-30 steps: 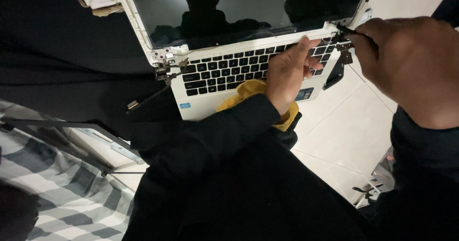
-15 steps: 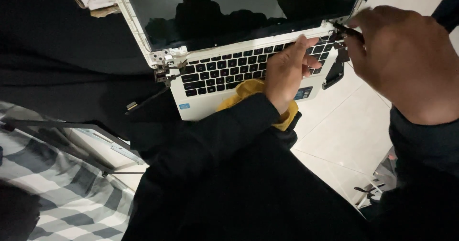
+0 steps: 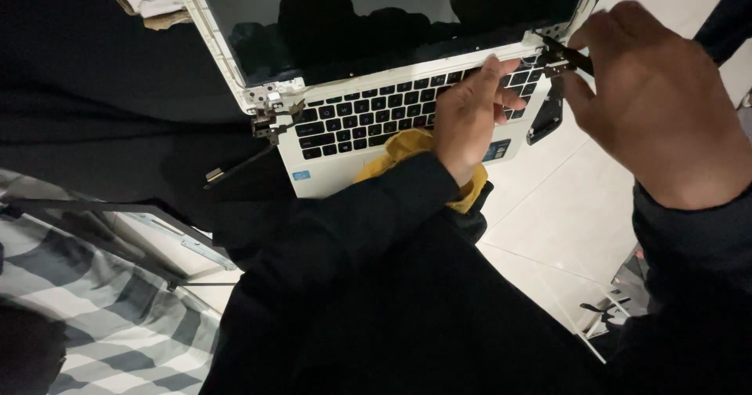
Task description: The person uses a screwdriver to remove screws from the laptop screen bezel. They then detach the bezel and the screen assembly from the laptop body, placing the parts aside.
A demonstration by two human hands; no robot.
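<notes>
On a dark-clothed lap, over pale floor tiles point(image 3: 548, 230): white laptop point(image 3: 368, 140) with black keys, lid open, screen point(image 3: 376, 19) dark and reflecting silhouettes. Bezel missing; bare metal hinges exposed at both lower corners of the lid, left hinge point(image 3: 270, 113) with a loose black cable point(image 3: 235, 166) trailing off the side. Left hand point(image 3: 470, 117) resting flat on the right part of the keyboard, fingers together and stretched toward the top row of keys, wrist over a yellow cloth point(image 3: 407, 148) lying on the palm rest. Right hand point(image 3: 666, 105) at the right hinge point(image 3: 560, 58), thumb and forefinger pinching a thin dark tool point(image 3: 568, 54) whose tip sits at the hinge bracket. Small black part point(image 3: 544, 121) hanging just beside the right edge of the laptop. At lower left, checked grey-and-white fabric point(image 3: 102, 332) beneath a dark flat panel point(image 3: 94, 215). Both sleeves black.
</notes>
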